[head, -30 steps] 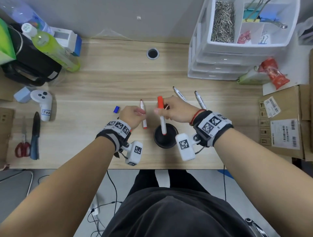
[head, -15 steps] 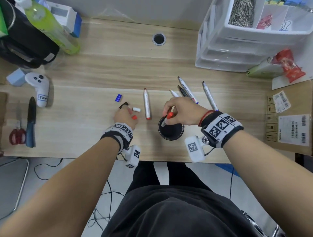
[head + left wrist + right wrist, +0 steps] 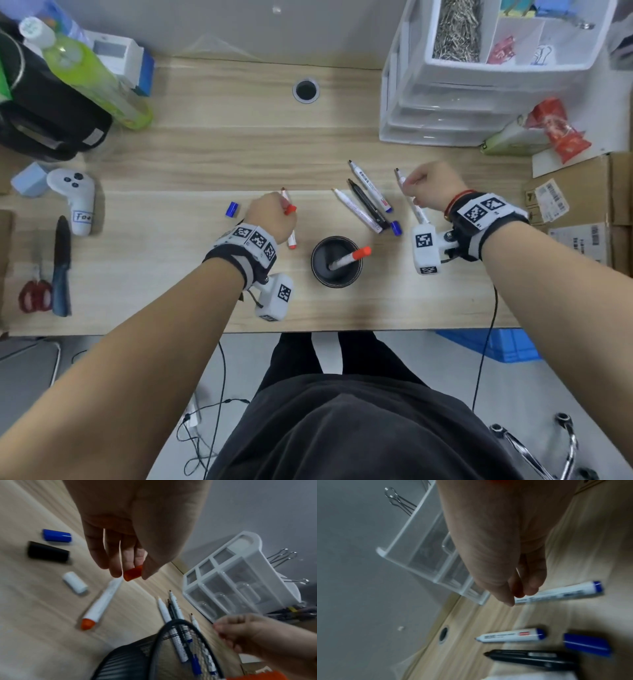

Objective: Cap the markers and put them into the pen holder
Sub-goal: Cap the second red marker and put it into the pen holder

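Note:
The black mesh pen holder (image 3: 313, 264) stands near the desk's front edge with one capped red marker (image 3: 349, 258) leaning inside. My left hand (image 3: 286, 209) pinches a red cap (image 3: 133, 572) just above the tip end of an uncapped red marker (image 3: 101, 605) lying on the desk. My right hand (image 3: 411, 185) is curled over the rightmost white marker with a blue end (image 3: 559, 593), thumb and fingers pinching it near its tip. Three uncapped markers (image 3: 368, 204) and a blue cap (image 3: 395, 228) lie between the hands. Blue (image 3: 56, 535), black (image 3: 49, 552) and white (image 3: 75, 582) caps lie to the left.
A white drawer organiser (image 3: 479, 102) stands at the back right beside a cardboard box (image 3: 565, 212). A white controller (image 3: 75, 198), a knife (image 3: 61, 263) and red scissors (image 3: 34, 294) lie at the left, with a green bottle (image 3: 89, 75) behind.
My right hand let go of the capped red marker, which now leans in the holder, and moved right onto the rightmost marker. My left hand lifted the red cap over the red marker.

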